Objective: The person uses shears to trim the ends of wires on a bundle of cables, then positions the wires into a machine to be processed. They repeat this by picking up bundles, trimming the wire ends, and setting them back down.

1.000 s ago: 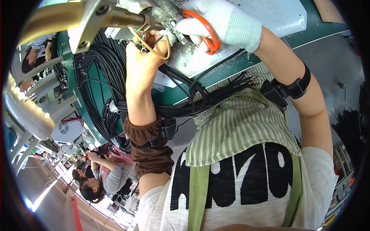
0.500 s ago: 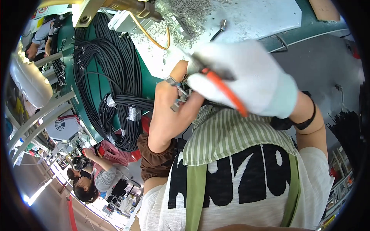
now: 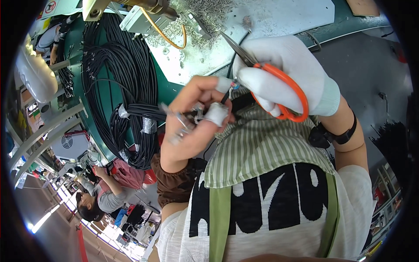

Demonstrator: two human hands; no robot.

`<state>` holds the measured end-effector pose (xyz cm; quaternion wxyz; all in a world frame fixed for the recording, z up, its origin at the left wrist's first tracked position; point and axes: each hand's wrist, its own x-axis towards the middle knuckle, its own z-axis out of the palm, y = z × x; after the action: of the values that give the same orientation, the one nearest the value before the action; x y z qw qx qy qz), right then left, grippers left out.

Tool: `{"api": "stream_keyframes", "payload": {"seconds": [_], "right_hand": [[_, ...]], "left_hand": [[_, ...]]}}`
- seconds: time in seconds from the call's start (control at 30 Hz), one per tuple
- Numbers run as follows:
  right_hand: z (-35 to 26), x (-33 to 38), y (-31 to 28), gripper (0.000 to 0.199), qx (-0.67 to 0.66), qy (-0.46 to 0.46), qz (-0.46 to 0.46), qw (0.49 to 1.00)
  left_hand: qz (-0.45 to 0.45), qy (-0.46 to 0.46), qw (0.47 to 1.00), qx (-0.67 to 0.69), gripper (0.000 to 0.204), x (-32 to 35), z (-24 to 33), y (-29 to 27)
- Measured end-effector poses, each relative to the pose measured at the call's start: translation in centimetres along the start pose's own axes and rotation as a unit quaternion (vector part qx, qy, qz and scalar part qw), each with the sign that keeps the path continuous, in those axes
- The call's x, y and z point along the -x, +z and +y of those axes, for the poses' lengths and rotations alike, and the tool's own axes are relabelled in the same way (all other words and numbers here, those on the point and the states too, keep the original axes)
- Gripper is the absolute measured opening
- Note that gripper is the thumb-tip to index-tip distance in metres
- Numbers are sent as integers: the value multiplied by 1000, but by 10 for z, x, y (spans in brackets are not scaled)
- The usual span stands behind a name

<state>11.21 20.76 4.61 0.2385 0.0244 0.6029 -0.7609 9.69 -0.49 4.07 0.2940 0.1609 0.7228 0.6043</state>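
Note:
My left hand (image 3: 190,124), with white covers on the thumb and a fingertip, pinches a black cable (image 3: 226,97) just below its stripped end. Small coloured wires (image 3: 235,84) show at that end. Silvery metal parts (image 3: 181,126), blurred, sit against the fingers of the same hand. My right hand (image 3: 283,61), in a white glove, is closed around orange-handled scissors (image 3: 302,95). Their blades point up and left, apart from the wires. Behind the blades another stretch of black cable (image 3: 231,65) runs up toward the bench.
Many small silvery pieces (image 3: 198,26) lie scattered on the pale board (image 3: 283,19). Coiled black cables (image 3: 131,65) cover the green bench at left. A machine head with a yellow tube (image 3: 185,35) overhangs the board. Another person (image 3: 111,198) works at lower left.
My right hand has turned, bringing the scissors' blades up and into view. My left hand has moved slightly down and left, showing the cable end with its coloured wires.

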Motion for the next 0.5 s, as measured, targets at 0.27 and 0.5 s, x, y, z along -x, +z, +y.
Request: {"api": "stream_keyframes", "payload": {"seconds": [0.27,0.5], "right_hand": [[17,0,15,11,339,-212,131,907],[38,4,33,14,545,-259,227,764]], "left_hand": [[40,-17,960,275,13,-10,-1,-1],[208,46,975,68,16,-18,-3,18]]}}
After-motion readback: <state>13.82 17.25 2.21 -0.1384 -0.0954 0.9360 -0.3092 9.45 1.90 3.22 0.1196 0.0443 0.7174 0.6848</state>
